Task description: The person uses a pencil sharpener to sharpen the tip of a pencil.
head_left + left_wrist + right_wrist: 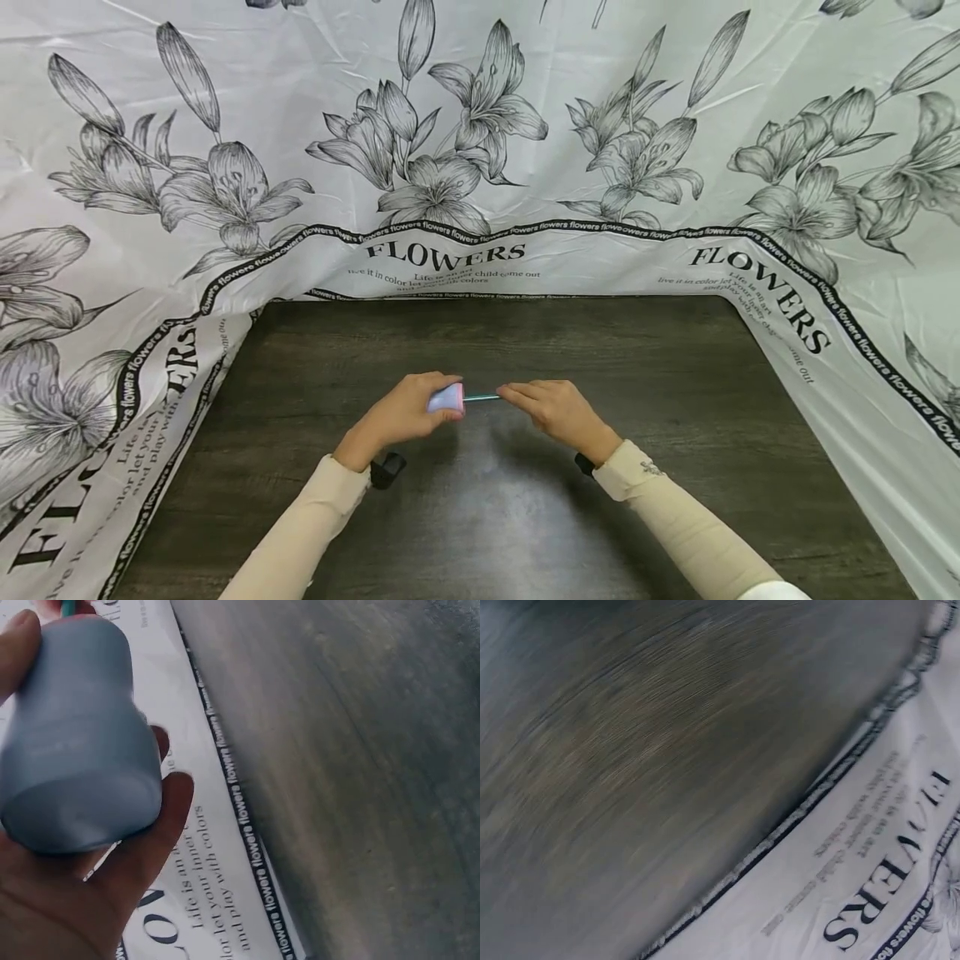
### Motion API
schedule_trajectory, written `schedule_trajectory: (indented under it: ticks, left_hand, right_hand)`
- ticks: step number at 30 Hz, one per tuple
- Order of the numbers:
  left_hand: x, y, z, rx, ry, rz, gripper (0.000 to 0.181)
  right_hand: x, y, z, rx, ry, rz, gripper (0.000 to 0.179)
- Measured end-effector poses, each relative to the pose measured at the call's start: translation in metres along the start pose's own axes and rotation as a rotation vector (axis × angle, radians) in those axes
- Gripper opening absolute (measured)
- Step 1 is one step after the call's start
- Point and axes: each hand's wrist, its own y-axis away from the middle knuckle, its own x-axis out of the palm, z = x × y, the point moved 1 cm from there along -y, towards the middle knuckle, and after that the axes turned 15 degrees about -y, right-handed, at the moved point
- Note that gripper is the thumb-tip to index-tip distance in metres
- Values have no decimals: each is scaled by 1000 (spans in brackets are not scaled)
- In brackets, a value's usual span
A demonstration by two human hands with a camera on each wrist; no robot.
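Observation:
Over the middle of the table, my left hand (405, 408) grips a lavender pencil sharpener (447, 398) with a pink end, thumb on the near side and fingers on the far side. From that pink end a thin teal pencil (482, 397) runs to the right, lying roughly level. My right hand (558, 410) pinches the pencil's other end in its fingertips. In the left wrist view the sharpener (82, 735) shows a waisted body and looks grey-blue in shade. The pencil's tip is hidden inside it. The right wrist view shows neither hand nor pencil.
A dark wood-grain table (480, 517) lies beneath both hands. White cloth (480, 271) printed with lilies and lettering hangs behind it and along both sides. Dark wrist cameras (387, 471) are strapped below the sleeves.

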Motion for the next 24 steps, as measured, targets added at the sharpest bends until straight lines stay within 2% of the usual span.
schedule_trajectory:
  ticks: [4,7,9,13,15,16,18,20,22,24]
  left_hand:
    - [14,5,2,36,-84,-108,52]
    - [28,10,2,81,-182,-228,53]
    - [35,13,1,124,-236,-318,55]
    - [42,12,0,264,-386,-504,60]
    - [44,11,-1,343,-464,-584,62]
    - [44,10,-2,375,-498,-615,62]
    - [45,9,-2,408,-530,-648,62]
    - [46,9,-1,397,-511,-648,62]
    - [45,9,1,344,-445,-609,62]
    - [42,8,2,274,-352,-552,61]
  right_hand:
    - [1,-4,0,141,-153,77,38]
    - [1,-7,0,279,-345,146,30]
    - [1,-6,-3,410,-549,199,27]
    - [2,1,-14,780,-1082,261,30]
    - [3,5,-19,938,-1284,264,32]
    - [3,7,-21,987,-1349,269,34]
    - [2,9,-22,1020,-1385,285,36]
    - [0,8,-21,958,-1300,291,34]
    - [-2,5,-17,821,-1090,282,32]
    - [-3,2,-12,641,-802,244,31]
